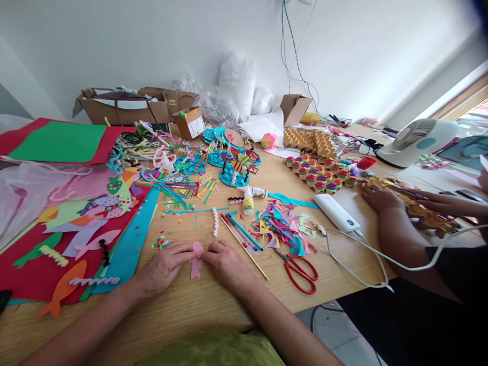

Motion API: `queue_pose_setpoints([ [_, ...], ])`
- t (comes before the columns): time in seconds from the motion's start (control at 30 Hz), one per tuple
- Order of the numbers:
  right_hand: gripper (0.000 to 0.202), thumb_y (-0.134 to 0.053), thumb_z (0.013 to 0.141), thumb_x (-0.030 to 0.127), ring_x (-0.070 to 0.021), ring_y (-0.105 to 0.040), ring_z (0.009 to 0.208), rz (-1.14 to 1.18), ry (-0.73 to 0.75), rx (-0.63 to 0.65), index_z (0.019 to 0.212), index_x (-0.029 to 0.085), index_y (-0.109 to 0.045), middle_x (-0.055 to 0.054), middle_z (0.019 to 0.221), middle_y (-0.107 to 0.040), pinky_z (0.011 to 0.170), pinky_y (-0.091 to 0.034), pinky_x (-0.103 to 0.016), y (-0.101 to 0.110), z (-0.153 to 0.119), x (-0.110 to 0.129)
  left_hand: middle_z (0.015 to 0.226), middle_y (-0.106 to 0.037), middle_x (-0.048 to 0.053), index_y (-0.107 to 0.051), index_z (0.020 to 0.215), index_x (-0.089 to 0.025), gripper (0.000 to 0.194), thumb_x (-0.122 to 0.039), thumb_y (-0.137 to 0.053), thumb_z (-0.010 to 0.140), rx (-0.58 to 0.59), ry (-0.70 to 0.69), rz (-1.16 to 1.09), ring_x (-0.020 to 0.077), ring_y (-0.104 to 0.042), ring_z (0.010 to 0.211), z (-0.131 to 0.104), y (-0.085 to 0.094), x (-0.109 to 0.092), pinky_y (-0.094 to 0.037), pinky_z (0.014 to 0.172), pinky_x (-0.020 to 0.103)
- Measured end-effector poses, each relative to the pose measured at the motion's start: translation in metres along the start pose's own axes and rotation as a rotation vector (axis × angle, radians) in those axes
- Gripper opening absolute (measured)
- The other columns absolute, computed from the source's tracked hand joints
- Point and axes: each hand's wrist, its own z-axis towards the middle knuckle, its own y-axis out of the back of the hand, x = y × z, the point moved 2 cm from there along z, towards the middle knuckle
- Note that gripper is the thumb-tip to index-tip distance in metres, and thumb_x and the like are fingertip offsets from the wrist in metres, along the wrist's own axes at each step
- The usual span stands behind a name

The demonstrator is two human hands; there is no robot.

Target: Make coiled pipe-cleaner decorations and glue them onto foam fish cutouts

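A small pink paper fish cutout (195, 269) lies on the table in front of me, tail toward me. From the left, my left hand (164, 265) holds its edge with thumb and forefinger. My right hand (225, 263) has its fingers closed at the fish's right side; the tips partly hide what they pinch. Beyond them stand a white twisted pipe cleaner (215, 222) and a small glue bottle (248, 202). Red-handled scissors (301, 274) lie to the right, beside several pens (244, 234) and a wooden stick (257, 263). Tiny paper bits (160, 242) are near my left hand.
Colored paper sheets with fish cutouts (61, 300) cover the left side. Paper scraps (282, 223), a white power bank (337, 213) with a cable, and painted egg cartons (320, 174) lie to the right. A co-worker's hand (383, 198) rests by a carton. Decorated blue discs (234, 175) stand behind.
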Motion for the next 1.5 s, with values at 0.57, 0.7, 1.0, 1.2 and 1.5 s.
queue_pose_setpoints([
  [0.57,0.017,-0.05,0.086,0.019,-0.0151,-0.048,0.075,0.011,0.004,-0.017,0.095,0.022,-0.064,-0.002,0.077,-0.056,0.066,-0.036,-0.023,-0.0013,0.0009,-0.0009,0.114,-0.058,0.006,-0.051,0.122,-0.023,0.049,-0.003,-0.033,0.082,-0.01,-0.042,0.054,0.0162,-0.051,0.106,0.0015,-0.0004,-0.0028,-0.046,0.089,0.031],
  [0.7,0.019,-0.048,0.087,0.017,-0.0147,-0.048,0.077,0.055,0.001,-0.014,0.097,0.022,-0.064,-0.002,0.077,-0.056,0.068,-0.037,-0.023,-0.0014,0.0005,-0.0016,0.11,-0.058,0.007,-0.051,0.122,-0.024,0.046,-0.006,-0.036,0.083,-0.018,-0.049,0.082,0.0179,-0.052,0.103,0.0007,-0.0036,-0.0033,-0.047,0.087,0.033],
  [1.0,0.018,-0.049,0.087,0.017,-0.0149,-0.048,0.078,0.082,-0.003,-0.018,0.094,0.022,-0.064,-0.002,0.078,-0.057,0.07,-0.037,-0.023,-0.004,0.0013,-0.0029,0.111,-0.058,0.009,-0.05,0.123,-0.022,0.044,-0.007,-0.037,0.084,-0.014,-0.058,0.129,0.0194,-0.051,0.103,-0.0013,-0.0083,-0.0037,-0.046,0.087,0.035],
  [1.2,0.02,-0.046,0.088,0.016,-0.0146,-0.048,0.075,0.067,0.006,-0.019,0.094,0.02,-0.064,-0.003,0.077,-0.057,0.068,-0.037,-0.023,-0.0035,0.0018,-0.0021,0.116,-0.058,0.007,-0.048,0.124,-0.02,0.049,-0.002,-0.033,0.081,-0.01,-0.048,0.074,0.0165,-0.05,0.109,-0.0026,-0.0015,-0.0026,-0.044,0.092,0.031],
  [1.5,0.02,-0.046,0.088,0.018,-0.015,-0.048,0.078,0.065,0.004,-0.007,0.096,0.022,-0.064,-0.003,0.079,-0.057,0.071,-0.037,-0.024,-0.0023,0.001,-0.002,0.117,-0.059,0.005,-0.051,0.122,-0.022,0.045,-0.006,-0.036,0.082,-0.001,-0.064,0.081,0.0197,-0.051,0.107,-0.0008,-0.0089,0.0003,-0.044,0.091,0.036],
])
